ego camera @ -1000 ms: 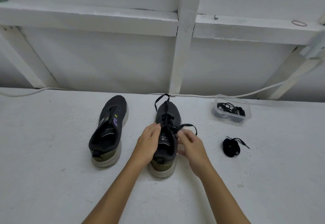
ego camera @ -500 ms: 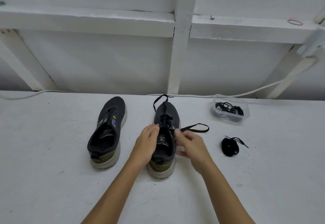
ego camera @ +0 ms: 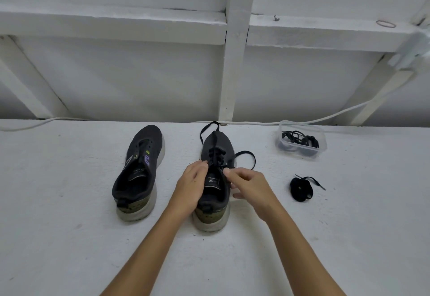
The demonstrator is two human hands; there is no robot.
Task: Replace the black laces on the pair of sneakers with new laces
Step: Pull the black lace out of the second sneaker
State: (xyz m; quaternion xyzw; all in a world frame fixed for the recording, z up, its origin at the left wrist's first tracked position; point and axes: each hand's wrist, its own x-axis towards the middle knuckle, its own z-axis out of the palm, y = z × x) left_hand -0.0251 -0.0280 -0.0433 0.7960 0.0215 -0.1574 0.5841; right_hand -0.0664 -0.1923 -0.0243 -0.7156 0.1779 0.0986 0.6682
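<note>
Two black sneakers stand side by side on the white surface, toes pointing away. The left sneaker (ego camera: 139, 170) has bare eyelets with no lace. The right sneaker (ego camera: 215, 174) carries a partly threaded black lace (ego camera: 246, 157), one end looping out to the right, the other past the toe. My left hand (ego camera: 192, 185) grips the shoe's left side at the collar. My right hand (ego camera: 250, 185) pinches the lace at the right eyelets between thumb and forefinger.
A coiled black lace (ego camera: 301, 188) lies on the surface to the right. Farther back right, a clear plastic tub (ego camera: 301, 143) holds more black laces. A white cable (ego camera: 337, 115) runs along the wall's base behind the shoes.
My right hand drew the lace end out to the right, then came back to the eyelets; the loop on the right is now shorter and curved. The left hand stays on the shoe.
</note>
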